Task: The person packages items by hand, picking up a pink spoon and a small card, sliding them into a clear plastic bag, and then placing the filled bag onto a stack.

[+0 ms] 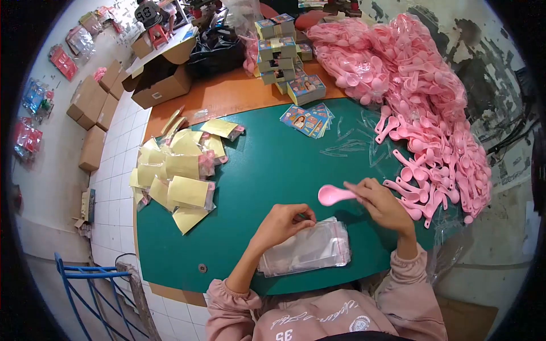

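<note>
A pink plastic spoon (331, 195) is pinched by its handle in my right hand (382, 204), its bowl pointing left above the green table mat (267, 165). In front of my body lies a stack of clear plastic bags (310, 250). My left hand (286, 224) is at the upper edge of the stack, thumb and forefinger closed on the rim of the top plastic bag. Just beyond my right hand spreads a large heap of pink spoons (424, 176).
Filled packets with yellowish card backs (185, 165) are piled at left. Printed cards (307, 119) lie fanned at the back, near bundled card stacks (278, 54). Clear plastic strips (347, 145) are scattered before a bulging bag of spoons (398, 57). An open cardboard box (162, 85) stands back left.
</note>
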The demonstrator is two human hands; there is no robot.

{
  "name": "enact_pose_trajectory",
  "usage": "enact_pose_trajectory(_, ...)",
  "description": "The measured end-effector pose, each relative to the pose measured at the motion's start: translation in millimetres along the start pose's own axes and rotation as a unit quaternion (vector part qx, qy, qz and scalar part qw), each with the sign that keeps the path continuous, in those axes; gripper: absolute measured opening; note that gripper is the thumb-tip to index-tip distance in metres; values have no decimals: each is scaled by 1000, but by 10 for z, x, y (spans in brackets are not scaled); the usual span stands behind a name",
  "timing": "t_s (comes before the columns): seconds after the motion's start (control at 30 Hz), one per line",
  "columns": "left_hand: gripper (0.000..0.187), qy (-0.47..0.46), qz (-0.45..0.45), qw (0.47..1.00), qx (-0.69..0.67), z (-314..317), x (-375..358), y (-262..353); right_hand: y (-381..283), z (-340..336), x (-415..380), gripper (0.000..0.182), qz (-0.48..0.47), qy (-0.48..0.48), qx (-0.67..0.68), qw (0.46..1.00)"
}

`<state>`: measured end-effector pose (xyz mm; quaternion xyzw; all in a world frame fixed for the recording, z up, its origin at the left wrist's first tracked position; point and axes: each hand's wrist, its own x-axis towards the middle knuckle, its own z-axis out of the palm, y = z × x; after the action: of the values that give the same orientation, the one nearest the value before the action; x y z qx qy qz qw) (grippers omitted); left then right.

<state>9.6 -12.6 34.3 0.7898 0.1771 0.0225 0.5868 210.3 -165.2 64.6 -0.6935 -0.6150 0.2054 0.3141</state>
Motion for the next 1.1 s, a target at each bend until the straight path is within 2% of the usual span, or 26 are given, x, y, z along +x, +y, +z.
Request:
enact_pose_trajectory(0.03, 13, 1, -2, 1000, 0, -12, -8, -25, -80, 4, 9, 31, 0, -2, 2, 1000)
enact_pose_trajectory(0.1, 12, 19, 62, 994, -83, -28, 0, -93, -189, 2, 0, 24, 116, 63, 192, 972)
enact_pose_trajectory(0.13, 12, 19, 62, 994, -84, -33, 14, -132, -190, 20, -2, 24, 117, 63, 191, 973)
enact_pose_trajectory(0.2, 16, 50, 10, 947, -317, -71, 31, -210, -188, 61, 27, 17, 98, 142, 193, 966)
enact_pose_trajectory(0.23, 21, 54, 6, 957, -284, -101, 36, -231, -212, 83, 42, 17, 97, 141, 193, 966)
enact_pose_trajectory(0.3, 21, 69, -4, 950, -304, -111, 39, -209, -272, 142, 79, 16, 76, 175, 224, 956)
enact_pose_trajectory(0.43, 22, 101, -26, 951, -292, -131, 16, -137, -389, 186, 122, 14, 62, 212, 207, 953)
enact_pose_trajectory(0.5, 23, 108, -31, 948, -297, -141, 12, -93, -423, 199, 135, 13, 68, 273, 134, 950)
enact_pose_trajectory(0.53, 25, 116, -36, 946, -301, -148, 11, -82, -429, 202, 152, 13, 67, 272, 133, 951)
enact_pose_trajectory(0.6, 27, 106, -33, 948, -299, -165, 7, -104, -423, 211, 180, 13, 52, 342, 17, 938)
enact_pose_trajectory(0.63, 29, 96, -31, 950, -296, -172, 7, -112, -421, 220, 182, 13, 51, 342, 16, 938)
enact_pose_trajectory(0.7, 31, 98, -29, 952, -289, -159, 6, -112, -418, 253, 174, 13, 73, 306, 113, 943)
enact_pose_trajectory(0.83, 33, 87, -19, 959, -268, -155, 0, -105, -438, 299, 187, 13, 44, 295, 130, 946)
enact_pose_trajectory(0.93, 31, 78, -15, 965, -249, -138, 11, -112, -460, 276, 216, 17, 18, 250, 91, 964)
enact_pose_trajectory(1.03, 30, 55, 38, 955, -288, -89, 22, -65, -482, 298, 257, 24, 48, 195, 118, 972)
enact_pose_trajectory(1.1, 30, 53, 31, 956, -288, -55, 35, -64, -479, 378, 315, 27, 43, 159, 185, 969)
